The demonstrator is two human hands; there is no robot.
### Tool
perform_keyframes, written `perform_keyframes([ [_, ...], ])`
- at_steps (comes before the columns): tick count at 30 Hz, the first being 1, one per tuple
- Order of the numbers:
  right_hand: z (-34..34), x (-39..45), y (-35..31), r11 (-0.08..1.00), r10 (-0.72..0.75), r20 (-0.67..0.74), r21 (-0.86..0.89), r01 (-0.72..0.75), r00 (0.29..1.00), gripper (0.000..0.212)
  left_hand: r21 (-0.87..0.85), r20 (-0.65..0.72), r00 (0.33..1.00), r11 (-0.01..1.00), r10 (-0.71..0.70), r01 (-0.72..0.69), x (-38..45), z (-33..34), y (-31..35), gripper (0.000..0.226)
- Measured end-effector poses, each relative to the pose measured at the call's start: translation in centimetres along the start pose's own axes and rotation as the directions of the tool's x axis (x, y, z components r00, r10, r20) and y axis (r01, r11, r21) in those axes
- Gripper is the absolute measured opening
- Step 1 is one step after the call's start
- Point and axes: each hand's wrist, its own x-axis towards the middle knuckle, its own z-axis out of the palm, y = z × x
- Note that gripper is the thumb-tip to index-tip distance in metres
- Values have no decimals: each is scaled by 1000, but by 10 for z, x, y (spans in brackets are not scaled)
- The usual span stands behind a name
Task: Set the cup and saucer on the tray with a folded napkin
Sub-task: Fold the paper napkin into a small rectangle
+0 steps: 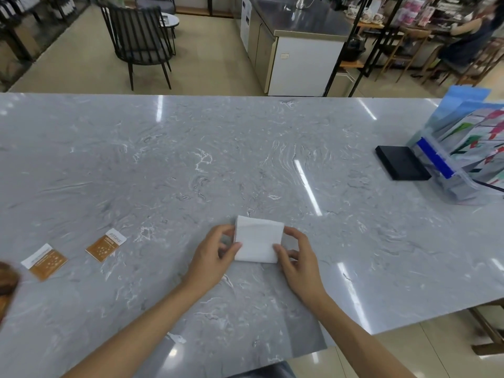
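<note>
A white napkin (257,238), folded into a small square, lies on the grey marble table (191,165) near its front edge. My left hand (215,255) pinches the napkin's left edge with thumb and fingers. On the opposite edge my right hand (298,257) holds it the same way. No cup, saucer or tray is in view, apart from a brown shape (6,279) cut off at the far left edge that I cannot identify.
Two orange-and-white sachets (45,261) (106,244) lie left of my hands. A black flat box (402,162) and a clear rack of leaflets (469,151) stand at the right end. Beyond the table are a dark chair (139,39) and a counter (297,45).
</note>
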Motion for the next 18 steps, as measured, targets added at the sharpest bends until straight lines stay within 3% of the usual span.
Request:
perform_keyframes([
  [3,9,7,1,997,76,-92,-4,-77,993,48,-59,-77,994,996,-74,70,9,8,0,34],
  [11,19,12,-3,983,157,-187,-69,-173,970,32,-79,-100,982,985,-161,153,17,14,3,30],
  [18,24,5,-5,990,138,-208,31,-135,968,20,-78,-98,993,995,-64,57,19,15,8,32],
])
